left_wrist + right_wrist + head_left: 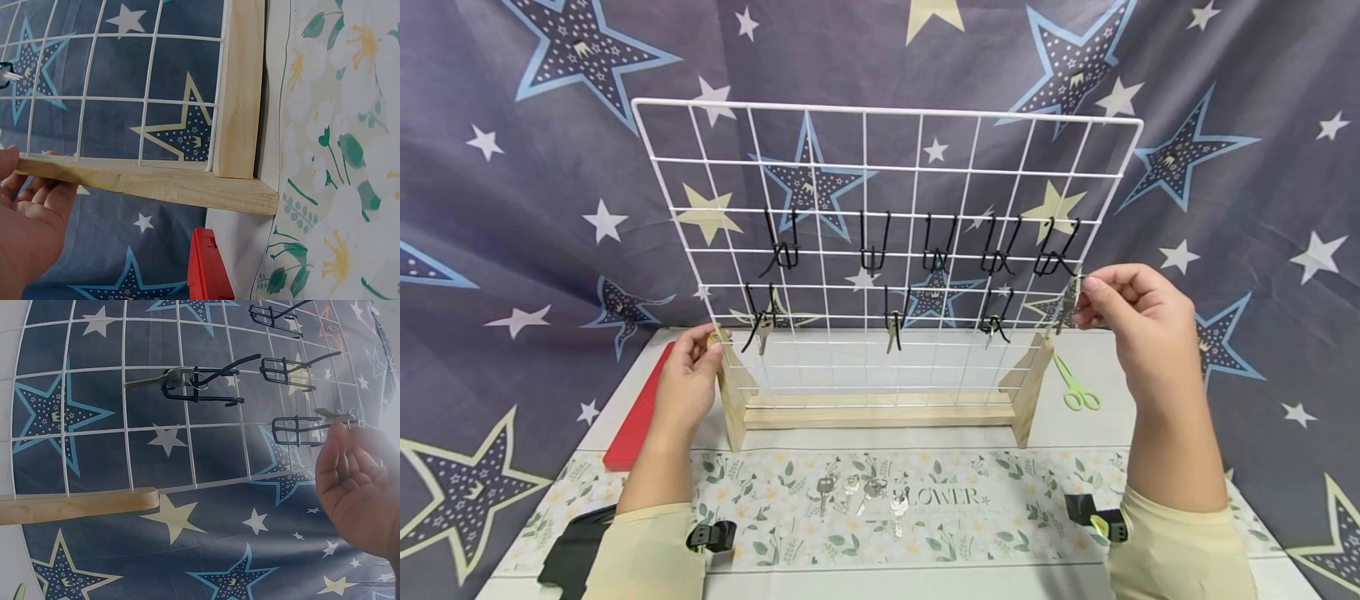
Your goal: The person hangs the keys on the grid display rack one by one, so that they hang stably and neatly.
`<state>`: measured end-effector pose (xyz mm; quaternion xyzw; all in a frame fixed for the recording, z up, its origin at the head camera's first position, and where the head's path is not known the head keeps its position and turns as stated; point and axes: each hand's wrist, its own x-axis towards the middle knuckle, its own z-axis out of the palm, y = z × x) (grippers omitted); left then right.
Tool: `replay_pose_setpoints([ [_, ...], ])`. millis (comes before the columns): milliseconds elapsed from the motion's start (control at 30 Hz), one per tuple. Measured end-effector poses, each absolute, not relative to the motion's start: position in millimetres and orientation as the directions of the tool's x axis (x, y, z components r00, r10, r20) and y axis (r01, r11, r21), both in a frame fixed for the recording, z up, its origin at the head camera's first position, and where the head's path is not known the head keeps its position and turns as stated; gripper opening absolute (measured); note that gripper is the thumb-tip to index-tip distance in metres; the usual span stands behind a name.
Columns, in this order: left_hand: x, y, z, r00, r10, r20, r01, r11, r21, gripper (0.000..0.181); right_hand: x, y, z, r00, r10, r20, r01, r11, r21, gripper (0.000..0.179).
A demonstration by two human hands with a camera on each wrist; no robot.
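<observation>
A white wire grid (865,111) stands upright in a wooden stand (880,417). My left hand (688,375) holds the top of the stand's left wooden side piece (156,185), thumb on one side and fingers on the other. My right hand (1138,317) pinches a key (336,417) between thumb and fingertips at the grid's right edge. That key is close to the rightmost upper black hook (289,431). Keys hang from the lower row of hooks, including one at left (764,335), one in the middle (892,333) and one at right (991,330).
Several loose keys (871,493) lie on the floral mat (775,546) in front of the stand. Green scissors (1078,395) lie behind it at right, a red flat case (638,412) at left. A black object (576,550) is beside my left forearm. A star-patterned cloth (880,50) hangs behind.
</observation>
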<state>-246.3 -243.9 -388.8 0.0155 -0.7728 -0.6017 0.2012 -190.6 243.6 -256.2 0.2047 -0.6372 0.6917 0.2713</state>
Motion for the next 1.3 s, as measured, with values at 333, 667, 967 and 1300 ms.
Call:
replay_pose_setpoints([
  [333, -245, -243, -389, -0.922, -0.258, 0.287, 0.213, 0.282, 0.936, 0.039, -199, 245, -259, -0.791, 0.102, 0.604, -0.609, -0.034, -0.792, 0.007],
  [667, -245, -243, -388, -0.918, -0.267, 0.293, 0.209, 0.302, 0.93, 0.039, -211, 245, -263, -0.809, 0.121, 0.575, -0.576, 0.03, -0.817, 0.013],
  [967, -245, -244, -389, -0.918, -0.265, 0.296, 0.211, 0.308, 0.928, 0.038, -223, 241, -264, -0.829, 0.158, 0.536, -0.528, 0.095, -0.844, 0.007],
  [1300, -245, -244, -389, -0.917, -0.26, 0.302, 0.22, 0.3, 0.928, 0.039, -235, 239, -263, -0.844, 0.178, 0.507, -0.501, 0.079, -0.862, 0.014],
])
